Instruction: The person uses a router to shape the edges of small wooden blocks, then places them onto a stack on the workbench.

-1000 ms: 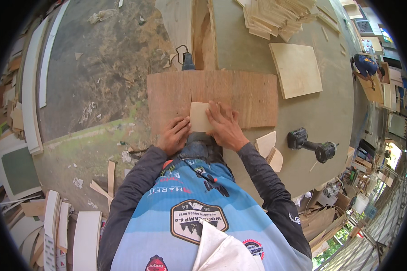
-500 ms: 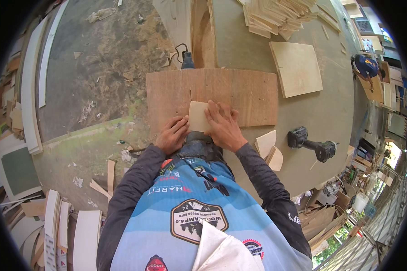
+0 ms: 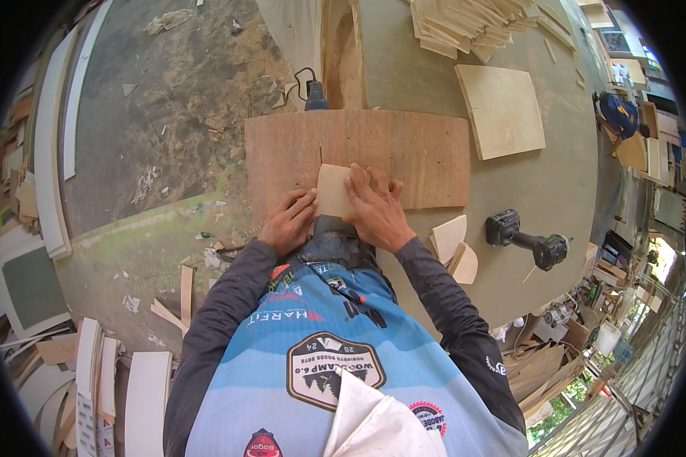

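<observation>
A small pale plywood piece lies on a brown plywood board that rests on the grey workbench. My left hand presses the piece's lower left edge with fingers bent. On the piece's right side, my right hand lies flat with fingers spread, holding it down on the board. A thin dark slot shows in the board just above the piece.
A black cordless drill lies on the bench at right, beside curved pale offcuts. A square pale panel and a stack of thin sheets lie farther back. A corded tool sits behind the board. Boards lean at the left.
The small pale piece and both hands have shifted slightly forward on the brown board; otherwise the scene is the same.
</observation>
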Motion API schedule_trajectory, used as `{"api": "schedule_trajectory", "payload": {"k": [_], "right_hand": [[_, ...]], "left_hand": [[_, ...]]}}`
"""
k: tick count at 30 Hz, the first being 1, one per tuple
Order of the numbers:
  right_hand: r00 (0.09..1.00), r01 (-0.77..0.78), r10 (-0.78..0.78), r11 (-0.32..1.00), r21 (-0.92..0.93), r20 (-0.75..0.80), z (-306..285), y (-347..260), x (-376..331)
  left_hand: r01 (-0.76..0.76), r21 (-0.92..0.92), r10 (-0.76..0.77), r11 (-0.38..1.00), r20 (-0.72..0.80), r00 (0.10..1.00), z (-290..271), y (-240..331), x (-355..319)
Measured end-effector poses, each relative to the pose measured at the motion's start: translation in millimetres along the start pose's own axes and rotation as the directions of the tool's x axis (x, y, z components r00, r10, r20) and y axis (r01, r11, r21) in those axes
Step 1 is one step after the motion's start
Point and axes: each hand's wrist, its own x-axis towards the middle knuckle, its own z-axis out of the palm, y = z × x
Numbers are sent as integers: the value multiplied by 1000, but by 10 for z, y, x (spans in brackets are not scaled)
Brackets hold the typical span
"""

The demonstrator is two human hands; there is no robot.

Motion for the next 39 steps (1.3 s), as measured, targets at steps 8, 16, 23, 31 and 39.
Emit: {"api": "schedule_trajectory", "payload": {"k": [8,16,23,31,39], "right_hand": [[1000,-24,24,1000,-14,-7,35,-25,1],[1000,-26,26,1000,-6,5,22,-15,11],[1000,-25,24,999,-21,-20,58,-40,0],[1000,-21,21,999,-40,-11,24,-72,-7],[999,-41,41,999,-21,-8,52,-99,-6]], "left_hand": [[-9,3,9,1000,-4,1000,-23,8,21],[-4,4,4,1000,-11,1000,-1,6,17],[-14,-2,14,1000,-12,1000,8,-33,7],[-37,4,37,999,21,999,-9,-45,-29],[-31,-27,32,999,19,999,-38,-60,-11]]}}
